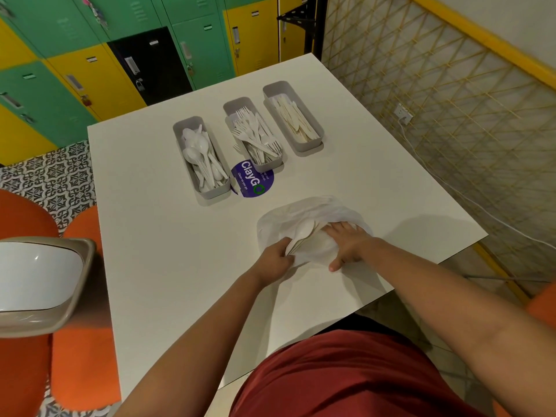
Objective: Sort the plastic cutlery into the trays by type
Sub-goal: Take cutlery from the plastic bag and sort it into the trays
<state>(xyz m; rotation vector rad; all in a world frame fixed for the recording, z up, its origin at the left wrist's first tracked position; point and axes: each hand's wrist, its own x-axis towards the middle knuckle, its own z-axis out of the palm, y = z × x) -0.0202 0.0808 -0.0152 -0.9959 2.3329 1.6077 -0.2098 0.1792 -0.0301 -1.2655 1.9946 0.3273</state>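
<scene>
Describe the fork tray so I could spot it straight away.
On the white table, three grey trays stand side by side beyond the hands. The fork tray is the middle one, its near end on a purple sticker. Its neighbours hold spoons and knives.

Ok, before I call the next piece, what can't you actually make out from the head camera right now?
- How much cutlery is left in the white bag: plastic folds and both hands cover it.
- What the left hand grips besides the spoon: the bundle's other tips are hidden.
- Right hand fingertips: buried in the bag.
- Sticker small print: too small.
</scene>
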